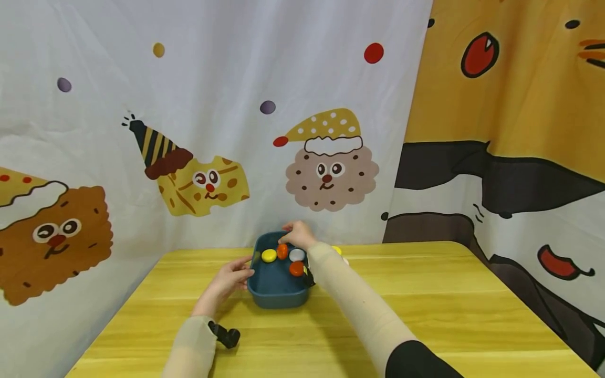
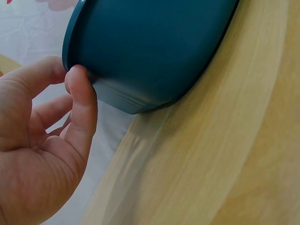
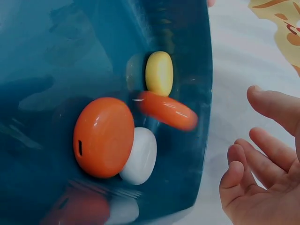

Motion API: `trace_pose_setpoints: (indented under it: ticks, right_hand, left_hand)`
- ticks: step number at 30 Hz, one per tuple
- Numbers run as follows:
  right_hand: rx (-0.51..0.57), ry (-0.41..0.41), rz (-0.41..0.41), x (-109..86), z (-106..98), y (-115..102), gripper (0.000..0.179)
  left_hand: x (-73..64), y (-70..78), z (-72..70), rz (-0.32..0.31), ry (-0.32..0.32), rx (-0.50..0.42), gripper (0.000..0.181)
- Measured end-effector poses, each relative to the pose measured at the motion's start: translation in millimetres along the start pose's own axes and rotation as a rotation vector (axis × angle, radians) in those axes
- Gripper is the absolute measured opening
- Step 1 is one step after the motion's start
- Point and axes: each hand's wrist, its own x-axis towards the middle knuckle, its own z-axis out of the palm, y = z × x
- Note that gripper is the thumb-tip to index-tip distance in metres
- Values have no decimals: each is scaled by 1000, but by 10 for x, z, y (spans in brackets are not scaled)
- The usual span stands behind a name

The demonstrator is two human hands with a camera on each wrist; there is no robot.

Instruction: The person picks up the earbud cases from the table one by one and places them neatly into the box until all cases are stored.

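A dark teal plastic tub (image 1: 279, 299) stands on the table. My left hand (image 1: 228, 281) is at its left side, thumb and forefinger pinching the rim in the left wrist view. Inside lie smooth, rounded pieces: a yellow one (image 1: 269, 255), a white one (image 1: 296, 255) and an orange one with a small dark slot (image 3: 104, 138). A second orange piece (image 3: 168, 110) is tilted and blurred, next to the yellow one. My right hand (image 1: 300, 234) is over the tub's far right corner, its fingers spread and holding nothing in the right wrist view.
Beyond the right forearm, a yellow piece (image 1: 336, 250) and a whitish piece (image 1: 345, 261) are partly hidden on the wooden table (image 1: 425, 304). A cartoon-printed curtain (image 1: 227, 79) hangs right behind the table's far edge.
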Motion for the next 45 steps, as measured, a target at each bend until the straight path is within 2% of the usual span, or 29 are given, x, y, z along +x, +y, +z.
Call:
trace_pose_setpoints:
  ticks: [9, 13, 23, 27, 33, 41, 45]
  right_hand:
    - [24, 18, 15, -58, -156, 16, 44]
    - [58, 26, 29, -123, -230, 65, 41]
    - [76, 54, 14, -219, -509, 374, 41]
    - [65, 87, 18, -256, -662, 462, 41]
    - [64, 89, 51, -335, -855, 634, 41]
    - [174, 68, 150, -606, -994, 910, 38]
    - [206, 33, 160, -759, -1031, 1035, 37]
  left_hand:
    - [-12, 86, 51, -6, -11, 8, 58]
    - [11, 45, 70, -4, -6, 16, 58]
    - [-15, 4, 103, -3, -21, 16, 57]
    - [-12, -4, 79, 2, -28, 5, 59]
    - [-12, -2, 19, 15, -28, 20, 60]
    - [-36, 16, -10, 7, -39, 30, 61]
    - [-34, 31, 5, 11, -45, 27, 61]
